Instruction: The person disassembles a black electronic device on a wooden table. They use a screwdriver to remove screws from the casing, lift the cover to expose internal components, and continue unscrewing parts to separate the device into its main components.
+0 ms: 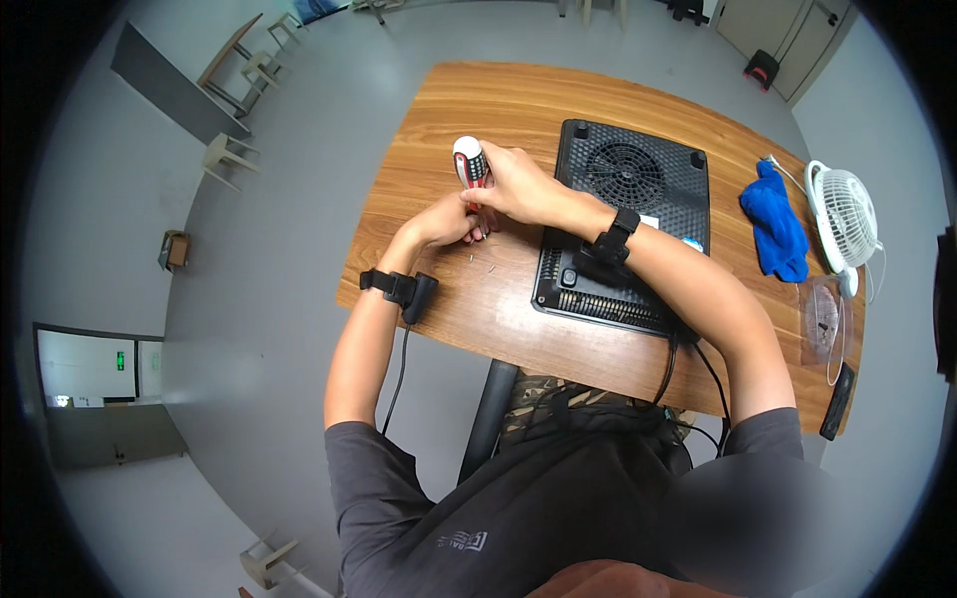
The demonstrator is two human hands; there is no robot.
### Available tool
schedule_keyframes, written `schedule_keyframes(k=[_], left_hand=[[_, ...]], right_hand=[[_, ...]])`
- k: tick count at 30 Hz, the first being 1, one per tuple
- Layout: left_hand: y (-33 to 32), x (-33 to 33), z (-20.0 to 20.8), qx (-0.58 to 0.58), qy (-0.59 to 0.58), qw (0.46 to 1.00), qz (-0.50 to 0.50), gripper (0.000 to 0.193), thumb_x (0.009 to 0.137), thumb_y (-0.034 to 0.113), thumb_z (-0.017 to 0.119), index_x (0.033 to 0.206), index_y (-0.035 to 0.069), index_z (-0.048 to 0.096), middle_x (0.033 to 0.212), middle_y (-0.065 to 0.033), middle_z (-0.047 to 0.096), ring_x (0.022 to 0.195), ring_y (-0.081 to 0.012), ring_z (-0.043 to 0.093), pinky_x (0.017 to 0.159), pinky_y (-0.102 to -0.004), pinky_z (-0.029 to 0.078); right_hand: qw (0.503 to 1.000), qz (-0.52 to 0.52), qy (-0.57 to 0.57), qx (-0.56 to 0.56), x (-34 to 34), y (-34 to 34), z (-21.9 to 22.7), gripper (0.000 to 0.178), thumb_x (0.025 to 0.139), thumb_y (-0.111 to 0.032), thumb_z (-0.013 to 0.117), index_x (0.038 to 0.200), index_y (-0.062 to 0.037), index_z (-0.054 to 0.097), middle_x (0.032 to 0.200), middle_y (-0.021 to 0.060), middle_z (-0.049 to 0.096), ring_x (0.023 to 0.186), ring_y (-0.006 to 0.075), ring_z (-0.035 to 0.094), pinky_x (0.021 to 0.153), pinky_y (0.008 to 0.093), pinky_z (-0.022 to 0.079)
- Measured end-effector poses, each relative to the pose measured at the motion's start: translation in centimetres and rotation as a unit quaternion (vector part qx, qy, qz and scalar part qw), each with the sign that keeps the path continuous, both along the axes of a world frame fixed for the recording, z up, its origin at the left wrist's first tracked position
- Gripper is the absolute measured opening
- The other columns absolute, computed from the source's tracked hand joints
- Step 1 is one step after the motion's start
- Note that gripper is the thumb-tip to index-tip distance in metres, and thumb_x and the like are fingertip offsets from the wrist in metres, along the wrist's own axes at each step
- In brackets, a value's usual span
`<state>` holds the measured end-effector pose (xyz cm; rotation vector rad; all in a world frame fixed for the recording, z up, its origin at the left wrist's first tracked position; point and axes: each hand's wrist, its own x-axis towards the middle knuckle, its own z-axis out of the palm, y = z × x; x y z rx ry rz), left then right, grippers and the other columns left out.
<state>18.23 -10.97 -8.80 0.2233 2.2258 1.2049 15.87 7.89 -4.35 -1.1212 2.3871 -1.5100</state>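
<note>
My right hand (513, 184) is wrapped round a screwdriver (469, 159) with a white-capped red and black handle, its shaft pointing down toward the table. Close under it, my left hand (446, 221) has its fingers drawn together around the screwdriver's tip. A bit of metal shows at those fingertips, too small to name. Two small screws (472, 258) lie on the wood just nearer to me. Right of both hands, a black flat appliance (638, 214), like an induction cooktop, rests underside up with its round fan grille and feet showing. My right forearm passes over it.
The wooden table (498, 95) carries a blue cloth (774, 221), a white fan (845, 214), a clear plastic bag (821, 321) and a black bar-shaped object (837, 401) along its right side. Black cables hang by the near edge. Stools (229, 154) stand on the floor at left.
</note>
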Motion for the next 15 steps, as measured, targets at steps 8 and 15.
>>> schedule_keyframes(k=[8,15], left_hand=[[-0.5,2.1,0.2,-0.039,0.128,0.989,-0.061,0.025,0.081,-0.001,0.067,0.105,0.0,0.068,0.097,-0.0102,0.072,0.083,-0.0173,0.065,0.078,-0.0324,0.053],[0.4,3.0,-0.1,-0.127,0.208,0.968,-0.062,0.021,0.082,-0.002,0.066,0.102,-0.002,0.07,0.078,-0.0117,0.07,0.073,-0.0192,0.066,0.074,-0.0329,0.054]], right_hand=[[1.0,-0.021,-0.005,-0.005,1.1,0.4,0.5,0.04,0.084,-0.02,0.08,0.106,0.0039,0.056,0.09,0.0232,0.069,0.085,0.0337,0.07,0.077,0.0416,0.055],[0.998,-0.051,-0.006,-0.041,2.0,1.7,2.4,0.038,0.086,-0.021,0.079,0.104,0.0043,0.057,0.086,0.0198,0.071,0.079,0.0283,0.072,0.072,0.0382,0.056]])
